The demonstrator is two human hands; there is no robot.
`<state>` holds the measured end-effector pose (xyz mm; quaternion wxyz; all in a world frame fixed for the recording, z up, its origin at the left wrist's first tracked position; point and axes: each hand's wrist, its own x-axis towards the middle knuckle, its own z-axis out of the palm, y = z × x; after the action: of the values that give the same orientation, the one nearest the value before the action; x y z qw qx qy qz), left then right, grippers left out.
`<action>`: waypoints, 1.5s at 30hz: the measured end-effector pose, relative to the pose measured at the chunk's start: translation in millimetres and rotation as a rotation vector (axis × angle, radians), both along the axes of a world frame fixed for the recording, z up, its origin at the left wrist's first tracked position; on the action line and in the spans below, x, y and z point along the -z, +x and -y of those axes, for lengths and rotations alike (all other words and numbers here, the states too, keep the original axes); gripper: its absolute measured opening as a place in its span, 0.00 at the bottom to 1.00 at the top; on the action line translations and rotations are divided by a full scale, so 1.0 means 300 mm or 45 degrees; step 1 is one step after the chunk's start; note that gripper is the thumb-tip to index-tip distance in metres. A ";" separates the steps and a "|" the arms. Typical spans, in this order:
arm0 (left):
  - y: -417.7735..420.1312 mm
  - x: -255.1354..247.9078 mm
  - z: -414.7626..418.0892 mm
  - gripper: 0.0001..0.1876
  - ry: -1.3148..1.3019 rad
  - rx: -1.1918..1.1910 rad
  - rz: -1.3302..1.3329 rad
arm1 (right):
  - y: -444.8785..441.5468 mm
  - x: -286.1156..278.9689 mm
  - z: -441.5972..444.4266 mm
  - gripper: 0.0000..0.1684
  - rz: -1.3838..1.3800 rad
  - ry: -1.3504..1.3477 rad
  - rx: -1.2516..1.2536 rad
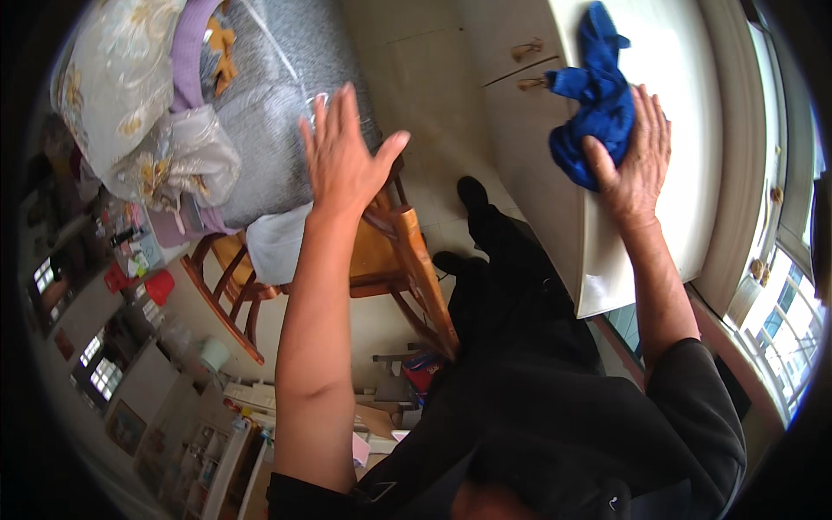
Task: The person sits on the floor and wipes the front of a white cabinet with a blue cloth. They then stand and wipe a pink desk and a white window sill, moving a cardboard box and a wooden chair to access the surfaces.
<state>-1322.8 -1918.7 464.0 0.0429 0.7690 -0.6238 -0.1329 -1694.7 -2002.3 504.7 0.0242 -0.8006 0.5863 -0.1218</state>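
My right hand (637, 156) presses a bunched dark blue cloth (593, 117) onto the white top of a cabinet (676, 214). The thumb lies over the cloth and the fingers run along its far side. Part of the cloth stretches away from me along the cabinet's edge. My left hand (341, 153) is raised with its fingers spread and holds nothing. In the picture it overlaps the grey fabric surface (266, 149) and the corner of a wooden chair (406, 234); its height above them is hard to tell.
A pale cloth (276, 244) hangs over the chair seat. Flowered bedding (123, 84) and a purple fabric strip (190, 58) are heaped on the grey surface. Cabinet doors with knobs (528, 49) face the tiled floor (416, 71). A window (783, 325) is at the right, a red bucket (159, 286) at the left.
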 end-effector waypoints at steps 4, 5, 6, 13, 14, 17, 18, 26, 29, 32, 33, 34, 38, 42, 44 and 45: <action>0.016 0.005 -0.425 0.65 0.353 -0.236 -0.134 | -0.010 0.007 0.004 0.53 -0.006 -0.012 -0.021; -0.034 0.005 -0.528 0.68 0.439 -0.274 -0.215 | -0.010 0.012 0.004 0.53 -0.003 -0.012 -0.033; -0.099 0.007 -0.634 0.69 0.493 -0.296 -0.250 | -0.015 0.020 0.006 0.54 -0.019 -0.014 -0.040; -0.594 -0.092 -0.885 0.70 0.538 -0.672 -0.803 | -0.040 0.037 0.012 0.55 -0.045 -0.030 -0.075; -0.618 -0.079 -0.890 0.65 0.466 -0.751 -0.788 | -0.034 0.037 0.012 0.54 -0.039 -0.034 -0.074; -0.592 0.026 -0.919 0.63 0.652 -0.876 -0.635 | -0.038 0.035 0.010 0.54 -0.036 -0.022 -0.061; -0.572 0.025 -0.900 0.61 0.525 -0.863 -0.613 | -0.039 0.042 0.007 0.54 -0.016 -0.029 -0.068; -0.513 -0.046 -0.982 0.53 0.525 -1.204 -0.539 | -0.047 0.040 0.009 0.53 0.005 -0.027 -0.120; -0.434 -0.095 -1.023 0.57 0.718 -1.154 -0.605 | -0.051 0.037 0.004 0.53 0.008 -0.012 -0.112; -0.446 -0.061 -1.046 0.61 0.722 -0.969 -0.633 | -0.027 0.030 0.011 0.52 -0.031 -0.011 -0.126; -0.471 -0.012 -1.047 0.61 0.739 -0.879 -0.608 | -0.033 0.024 0.007 0.53 -0.039 -0.017 -0.109; -0.527 0.029 -1.025 0.61 0.583 -0.800 -0.566 | -0.035 0.027 0.003 0.53 -0.042 -0.026 -0.102; -0.611 0.090 -1.003 0.60 0.598 -0.910 -0.608 | -0.025 0.022 0.012 0.53 -0.041 -0.027 -0.097; -0.545 -0.006 -0.954 0.63 0.843 -0.947 -0.768 | -0.036 0.030 0.002 0.54 -0.049 -0.008 -0.067; -0.544 -0.011 -0.947 0.65 0.864 -0.976 -0.751 | -0.042 0.034 0.009 0.55 -0.044 -0.027 -0.074; -0.544 -0.013 -0.949 0.66 0.879 -0.990 -0.741 | -0.037 0.034 0.008 0.55 -0.043 -0.027 -0.072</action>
<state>-1486.0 -1634.0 468.0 0.0052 0.8424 -0.1799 -0.5080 -1705.9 -2004.6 494.5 0.0093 -0.8190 0.5624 -0.1138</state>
